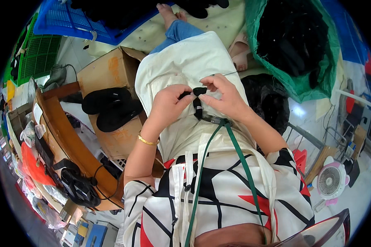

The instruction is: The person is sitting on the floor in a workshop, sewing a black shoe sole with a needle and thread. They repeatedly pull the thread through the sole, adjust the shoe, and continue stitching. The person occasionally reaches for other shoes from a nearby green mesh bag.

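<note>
Head view, only one. Black strap is between the two hands, over the middle of the cream apron on the lap, clear of its side edges. Strap: short, narrow, matte dark, looks like cloth; a dark length runs down from it toward the body, small pale mark on it. Finer detail too small to read.

Left hand: thumb and index pinched on the strap's left part, gold bangle at the wrist. Right hand: thumb tip next to the left thumb, index curled above, strap's right part between them; can't tell if that's a firm grip. Both hands bare.

Green cord loops down from the neck to the apron's middle, just below the hands.

Cardboard box sits off the apron's left edge. Two black slippers lie on it, overlapping, near its right edge. Further left, brown wooden tabletop with black sandals at its lower end. Green sack, upper right, holds a heap of dark pieces.
</note>
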Demonstrator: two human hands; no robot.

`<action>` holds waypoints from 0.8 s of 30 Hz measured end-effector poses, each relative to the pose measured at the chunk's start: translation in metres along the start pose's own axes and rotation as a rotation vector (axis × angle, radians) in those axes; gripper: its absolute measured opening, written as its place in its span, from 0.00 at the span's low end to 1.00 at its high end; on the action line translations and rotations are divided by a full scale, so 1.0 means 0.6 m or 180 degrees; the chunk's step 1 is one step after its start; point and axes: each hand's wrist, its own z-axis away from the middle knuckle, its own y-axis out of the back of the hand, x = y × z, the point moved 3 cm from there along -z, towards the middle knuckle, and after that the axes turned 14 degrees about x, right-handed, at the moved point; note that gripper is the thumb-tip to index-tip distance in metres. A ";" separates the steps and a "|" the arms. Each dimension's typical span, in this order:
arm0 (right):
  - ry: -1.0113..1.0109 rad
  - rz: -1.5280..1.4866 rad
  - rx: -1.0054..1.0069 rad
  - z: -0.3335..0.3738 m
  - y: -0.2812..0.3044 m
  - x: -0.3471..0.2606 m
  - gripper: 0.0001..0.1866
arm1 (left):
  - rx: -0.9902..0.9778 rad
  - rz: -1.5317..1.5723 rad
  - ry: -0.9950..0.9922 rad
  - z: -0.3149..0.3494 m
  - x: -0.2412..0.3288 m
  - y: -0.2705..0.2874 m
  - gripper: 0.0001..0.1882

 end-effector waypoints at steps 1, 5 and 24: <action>0.0325 0.0273 -0.0072 -0.003 0.000 -0.009 0.13 | 0.0043 -0.0188 -0.0305 0.003 0.015 0.000 0.10; -0.0627 -0.0535 0.0314 0.014 -0.022 0.009 0.09 | 0.0229 0.0245 -0.0212 0.024 0.037 0.005 0.10; 0.0250 0.0023 0.0266 0.054 0.010 -0.046 0.12 | 0.0433 0.1070 0.0560 0.110 -0.028 -0.019 0.09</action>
